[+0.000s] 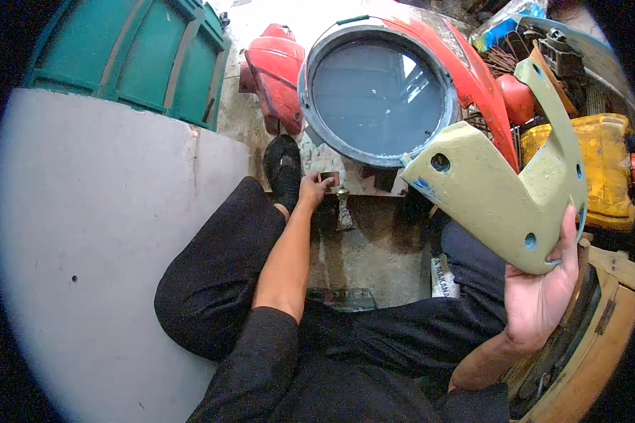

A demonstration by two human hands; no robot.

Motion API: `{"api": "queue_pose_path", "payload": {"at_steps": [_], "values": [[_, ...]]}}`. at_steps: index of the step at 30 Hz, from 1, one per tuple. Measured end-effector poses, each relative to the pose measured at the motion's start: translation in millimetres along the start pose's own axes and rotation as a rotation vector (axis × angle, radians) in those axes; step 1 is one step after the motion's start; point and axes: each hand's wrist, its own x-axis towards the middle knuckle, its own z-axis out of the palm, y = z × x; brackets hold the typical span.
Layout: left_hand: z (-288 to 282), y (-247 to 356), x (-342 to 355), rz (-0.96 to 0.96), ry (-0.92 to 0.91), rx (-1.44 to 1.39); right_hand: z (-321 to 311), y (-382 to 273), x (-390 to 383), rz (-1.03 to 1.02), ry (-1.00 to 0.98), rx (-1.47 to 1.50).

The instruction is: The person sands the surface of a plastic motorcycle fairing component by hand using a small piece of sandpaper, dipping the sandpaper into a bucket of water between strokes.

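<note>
My right hand (543, 292) grips the lower corner of a pale olive-green motorcycle body panel (490, 190) and holds it up at the right. The panel is angled, with several holes and a slim upright arm; blue shows at its hole edges and near its left tip. My left hand (314, 190) is down by my shoe, its fingers closed on a small reddish-brown piece (329, 177) that looks like sandpaper. Just beyond, a wide dark basin (309, 113) holds greyish water. A small pale-topped object (343, 210), its kind unclear, stands beside my left hand.
Red body panels (279, 77) lie left of the basin and behind it at the right. A yellow jerrycan (607, 169) and metal clutter crowd the right side. A wooden frame (607, 317) is by my right forearm. Left are a white wall (113, 225) and green panelled door (141, 56).
</note>
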Motion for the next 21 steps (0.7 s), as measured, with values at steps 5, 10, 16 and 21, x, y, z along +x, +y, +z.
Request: {"api": "queue_pose_path", "payload": {"at_steps": [5, 10, 16, 21], "values": [[4.6, -14.3, 0.6, -0.027, -0.02, -0.172, 3.3, 0.7, -1.5, 0.0, -0.001, -0.021], [8.4, -8.6, -1.0, -0.007, -0.012, -0.115, 1.7, 1.3, -0.8, 0.005, -0.044, -0.032], [7.3, -15.7, -0.7, 0.045, 0.003, -0.111, 3.6, 1.7, -0.8, -0.007, 0.059, -0.04], [9.1, -23.0, 3.4, 0.023, -0.002, -0.041, 2.3, 0.8, -0.7, 0.01, 0.012, -0.018]]}}
